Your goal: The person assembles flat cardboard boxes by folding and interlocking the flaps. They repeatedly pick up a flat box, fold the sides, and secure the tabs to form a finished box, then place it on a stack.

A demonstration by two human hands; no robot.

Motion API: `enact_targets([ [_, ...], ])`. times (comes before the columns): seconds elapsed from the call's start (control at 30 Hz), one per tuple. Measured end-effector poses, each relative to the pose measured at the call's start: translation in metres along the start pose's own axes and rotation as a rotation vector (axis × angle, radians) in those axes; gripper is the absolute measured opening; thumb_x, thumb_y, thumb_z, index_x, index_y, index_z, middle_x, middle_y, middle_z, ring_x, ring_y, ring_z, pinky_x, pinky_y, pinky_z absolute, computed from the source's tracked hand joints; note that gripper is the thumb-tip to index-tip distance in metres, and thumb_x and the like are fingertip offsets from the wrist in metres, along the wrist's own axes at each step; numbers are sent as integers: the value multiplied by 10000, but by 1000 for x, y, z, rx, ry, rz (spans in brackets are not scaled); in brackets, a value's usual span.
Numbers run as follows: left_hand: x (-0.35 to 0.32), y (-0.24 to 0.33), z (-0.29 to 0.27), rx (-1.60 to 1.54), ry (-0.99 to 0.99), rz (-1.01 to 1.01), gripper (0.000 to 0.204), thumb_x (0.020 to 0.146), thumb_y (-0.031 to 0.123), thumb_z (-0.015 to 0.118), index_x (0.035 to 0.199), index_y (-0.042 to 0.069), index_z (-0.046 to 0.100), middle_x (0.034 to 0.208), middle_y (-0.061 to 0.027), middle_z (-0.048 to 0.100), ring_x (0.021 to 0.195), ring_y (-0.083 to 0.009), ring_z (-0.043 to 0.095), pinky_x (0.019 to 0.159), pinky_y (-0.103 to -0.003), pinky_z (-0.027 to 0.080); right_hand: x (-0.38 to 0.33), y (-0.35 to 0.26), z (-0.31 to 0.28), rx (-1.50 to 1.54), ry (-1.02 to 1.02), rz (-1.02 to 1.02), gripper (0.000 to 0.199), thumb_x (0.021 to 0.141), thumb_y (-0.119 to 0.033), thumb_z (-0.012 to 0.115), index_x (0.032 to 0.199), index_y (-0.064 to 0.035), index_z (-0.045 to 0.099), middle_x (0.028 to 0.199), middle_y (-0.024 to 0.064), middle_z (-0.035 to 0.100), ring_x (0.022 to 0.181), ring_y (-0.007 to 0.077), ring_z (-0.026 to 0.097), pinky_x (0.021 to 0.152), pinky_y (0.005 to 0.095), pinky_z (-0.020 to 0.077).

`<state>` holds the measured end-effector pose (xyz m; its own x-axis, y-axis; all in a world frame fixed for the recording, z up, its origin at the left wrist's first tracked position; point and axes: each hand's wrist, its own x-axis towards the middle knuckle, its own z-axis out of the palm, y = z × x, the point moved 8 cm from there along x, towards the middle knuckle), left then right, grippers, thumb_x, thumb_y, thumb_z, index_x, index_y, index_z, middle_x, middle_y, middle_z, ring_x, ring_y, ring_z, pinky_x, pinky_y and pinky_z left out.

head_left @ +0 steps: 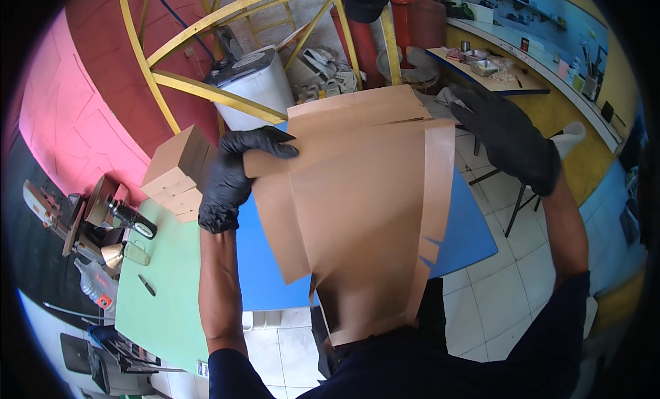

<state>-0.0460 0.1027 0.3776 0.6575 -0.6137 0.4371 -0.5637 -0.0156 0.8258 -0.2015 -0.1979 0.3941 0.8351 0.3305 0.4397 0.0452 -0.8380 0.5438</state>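
A brown cardboard box blank (364,199), creased and slotted along its sides, is held up in front of me over the blue table (471,241). Its lower end reaches close to my body. My left hand (237,172), in a black glove, grips the left edge with the thumb on top; the fingers beneath are hidden. My right hand (512,137), also black-gloved, is raised beyond the upper right corner, apart from the cardboard. Its fingers stretch out and hold nothing.
Folded cardboard boxes (180,168) are stacked at the left by a green table (165,282). On that table are a black bottle (130,217), a glass jar (136,252) and a small knife (146,285). A yellow metal frame (220,96) stands behind; a chair (529,186) is at right.
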Motion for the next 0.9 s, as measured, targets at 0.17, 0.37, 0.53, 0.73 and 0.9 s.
enact_targets([
  [0.17,-7,28,41,137,-80,110,184,738,-12,788,916,27,813,1025,-127,759,980,-216,695,919,-335,527,40,-46,-28,974,332,-79,393,1024,-135,603,1408,-50,583,1379,179,635,1247,318,625,1000,427,515],
  [0.37,-3,56,47,181,-266,183,355,773,-43,741,1128,-20,733,1226,-131,703,1123,-229,663,950,-350,539,87,-92,-4,1333,130,-186,237,969,-234,693,1055,-23,757,874,176,733,786,342,679,751,423,531],
  [0.53,-10,90,31,26,-187,-34,451,868,81,799,1285,-23,663,1266,-139,699,1108,-225,675,934,-352,542,80,-104,-39,872,535,-181,174,883,-231,739,969,-89,791,842,153,727,778,364,682,718,456,521],
  [0.73,-5,78,50,696,-312,-293,336,841,124,842,1143,6,755,946,-155,773,822,-188,725,776,-335,547,85,-108,-44,1061,451,-347,162,857,-167,701,959,-50,746,800,174,698,727,350,678,697,440,536],
  [0.9,-9,95,45,682,-200,-199,230,872,134,834,1028,-24,774,934,-137,786,785,-128,700,741,-307,544,80,-87,-30,1237,115,-259,257,928,-146,743,1106,40,736,893,216,744,759,323,718,730,361,555],
])
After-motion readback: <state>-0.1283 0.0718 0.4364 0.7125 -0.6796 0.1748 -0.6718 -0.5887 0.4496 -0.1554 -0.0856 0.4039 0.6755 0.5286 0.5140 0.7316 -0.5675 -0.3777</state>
